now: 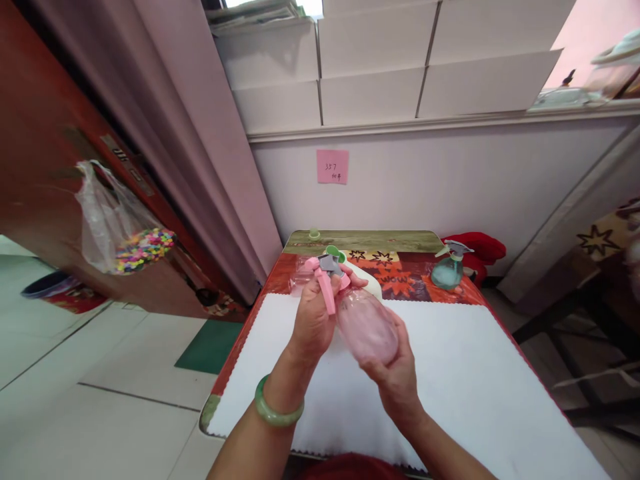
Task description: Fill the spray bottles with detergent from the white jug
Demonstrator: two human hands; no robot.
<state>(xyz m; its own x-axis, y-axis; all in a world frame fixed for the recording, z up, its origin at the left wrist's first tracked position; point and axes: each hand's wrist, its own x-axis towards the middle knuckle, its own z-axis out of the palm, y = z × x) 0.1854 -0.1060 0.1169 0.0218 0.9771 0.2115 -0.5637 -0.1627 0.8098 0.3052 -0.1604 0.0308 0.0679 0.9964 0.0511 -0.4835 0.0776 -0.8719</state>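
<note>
Both hands are up over the white mat [450, 373] on the table. Left hand [313, 320] is wrapped around the pink spray head [327, 280], while the right hand [395, 370] cups the pink bottle [367, 325] from underneath. A green spray bottle [449, 267] sits far right, and a pink sticky note [333, 167] is on the wall.

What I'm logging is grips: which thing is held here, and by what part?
A pink spray bottle: the left hand grips its trigger head, the right hand cups its body.
</note>
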